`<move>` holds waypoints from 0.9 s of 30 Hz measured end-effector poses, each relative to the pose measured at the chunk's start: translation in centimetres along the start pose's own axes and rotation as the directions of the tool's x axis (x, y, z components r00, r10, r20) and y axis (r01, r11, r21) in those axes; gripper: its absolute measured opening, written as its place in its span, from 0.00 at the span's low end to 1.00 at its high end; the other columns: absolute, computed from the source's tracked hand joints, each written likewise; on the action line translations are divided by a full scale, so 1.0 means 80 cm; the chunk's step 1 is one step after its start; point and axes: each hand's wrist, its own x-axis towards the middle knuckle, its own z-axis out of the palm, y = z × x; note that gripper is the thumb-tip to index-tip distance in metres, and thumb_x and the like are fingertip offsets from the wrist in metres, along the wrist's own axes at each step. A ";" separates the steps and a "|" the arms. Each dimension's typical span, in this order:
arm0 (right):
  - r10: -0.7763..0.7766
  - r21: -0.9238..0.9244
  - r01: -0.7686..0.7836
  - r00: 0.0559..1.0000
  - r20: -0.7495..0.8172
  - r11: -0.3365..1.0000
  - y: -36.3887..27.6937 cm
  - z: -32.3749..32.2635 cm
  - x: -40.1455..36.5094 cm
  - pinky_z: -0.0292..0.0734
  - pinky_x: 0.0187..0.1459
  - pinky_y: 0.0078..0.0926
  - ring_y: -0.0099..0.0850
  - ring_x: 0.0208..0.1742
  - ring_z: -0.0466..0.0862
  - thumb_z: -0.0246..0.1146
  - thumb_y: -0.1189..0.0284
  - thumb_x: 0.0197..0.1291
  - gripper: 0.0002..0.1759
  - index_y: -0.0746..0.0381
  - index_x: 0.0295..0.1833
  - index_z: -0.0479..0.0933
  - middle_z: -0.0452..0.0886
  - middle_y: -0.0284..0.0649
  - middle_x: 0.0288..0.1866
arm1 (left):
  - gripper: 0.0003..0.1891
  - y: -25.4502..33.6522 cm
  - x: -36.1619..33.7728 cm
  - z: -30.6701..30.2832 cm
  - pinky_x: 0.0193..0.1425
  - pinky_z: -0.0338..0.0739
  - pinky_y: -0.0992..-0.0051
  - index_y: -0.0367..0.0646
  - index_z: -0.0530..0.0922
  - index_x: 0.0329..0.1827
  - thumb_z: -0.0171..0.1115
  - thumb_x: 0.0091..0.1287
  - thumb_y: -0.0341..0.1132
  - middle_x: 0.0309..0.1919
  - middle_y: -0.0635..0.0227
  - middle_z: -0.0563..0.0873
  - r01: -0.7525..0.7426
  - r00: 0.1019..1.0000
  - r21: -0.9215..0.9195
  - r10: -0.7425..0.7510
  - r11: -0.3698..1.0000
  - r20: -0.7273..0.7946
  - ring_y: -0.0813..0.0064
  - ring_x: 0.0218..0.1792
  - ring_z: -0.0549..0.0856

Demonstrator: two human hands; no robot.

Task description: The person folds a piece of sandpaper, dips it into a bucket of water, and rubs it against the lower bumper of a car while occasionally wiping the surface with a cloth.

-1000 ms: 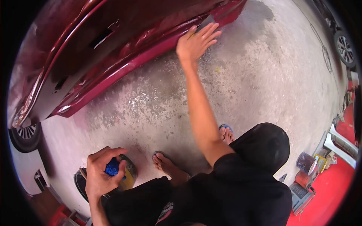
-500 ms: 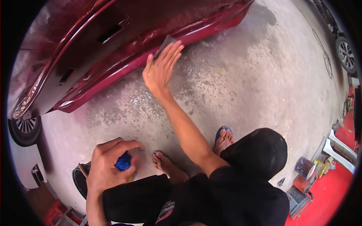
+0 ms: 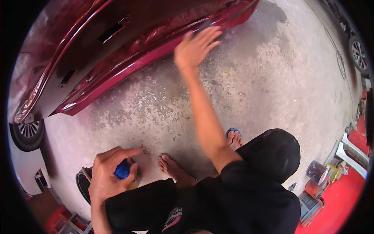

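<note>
My right hand (image 3: 193,48) lies flat with its fingers stretched along the lower edge of the dark red car panel (image 3: 171,46). A dark, thin sheet that looks like sandpaper (image 3: 205,25) shows past the fingertips, blurred, pinned between hand and panel; most of it is hidden. Near my left knee, my left hand (image 3: 109,171) curls round a bottle with a blue top (image 3: 123,169). Only a bit of its yellowish body shows below the fingers. The panel looks wet and shiny along its sill.
Wet patches mark the concrete floor (image 3: 249,85). A black bucket (image 3: 82,186) stands beside my left hand. Tins (image 3: 314,188) and a grey box (image 3: 310,208) stand at lower right by a red surface. A cable (image 3: 339,62) lies near another car's wheel (image 3: 357,54).
My right hand has slid right and upward along the panel's lower edge, taking the dark sheet with it. My left hand and the bottle have hardly moved.
</note>
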 end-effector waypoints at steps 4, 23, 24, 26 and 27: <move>0.059 0.038 -0.059 0.998 -0.014 0.998 -0.003 0.006 0.012 0.25 0.88 0.60 0.67 0.91 0.33 0.39 0.56 0.84 0.44 0.87 0.83 0.44 0.35 0.75 0.89 | 0.18 -0.009 -0.010 -0.009 0.39 0.82 0.68 0.41 0.89 0.51 0.72 0.55 0.22 0.32 0.59 0.87 0.043 0.998 0.030 -0.045 0.999 0.038 0.62 0.31 0.88; 0.065 0.054 -0.066 0.997 0.034 0.996 0.022 0.001 0.027 0.23 0.87 0.61 0.64 0.91 0.29 0.33 0.52 0.85 0.45 0.85 0.84 0.40 0.31 0.72 0.90 | 0.20 -0.008 -0.004 -0.006 0.39 0.82 0.68 0.42 0.89 0.53 0.72 0.54 0.22 0.33 0.58 0.88 0.017 1.000 0.004 -0.017 1.000 0.002 0.60 0.30 0.87; 0.106 0.088 -0.106 0.994 0.005 0.990 0.030 0.000 0.048 0.23 0.87 0.61 0.64 0.91 0.29 0.33 0.52 0.85 0.46 0.85 0.84 0.40 0.31 0.72 0.90 | 0.20 -0.013 -0.009 -0.008 0.39 0.82 0.68 0.42 0.89 0.53 0.72 0.54 0.22 0.34 0.57 0.88 0.047 0.999 -0.007 -0.047 0.999 0.002 0.59 0.30 0.88; 0.070 0.106 -0.072 0.997 0.015 0.992 0.020 0.013 0.035 0.22 0.87 0.60 0.62 0.91 0.29 0.33 0.50 0.85 0.47 0.85 0.84 0.40 0.31 0.72 0.90 | 0.20 -0.013 -0.007 -0.012 0.39 0.83 0.67 0.42 0.89 0.53 0.72 0.54 0.23 0.35 0.57 0.88 0.031 0.999 0.036 -0.033 0.999 0.032 0.58 0.30 0.88; 0.002 0.094 -0.007 0.999 0.054 0.996 -0.008 0.019 -0.011 0.22 0.88 0.59 0.62 0.91 0.29 0.34 0.50 0.85 0.47 0.85 0.84 0.41 0.32 0.71 0.90 | 0.20 -0.010 -0.004 -0.011 0.39 0.83 0.66 0.42 0.89 0.53 0.72 0.54 0.23 0.35 0.57 0.89 0.037 0.998 0.054 -0.039 0.998 0.041 0.57 0.31 0.88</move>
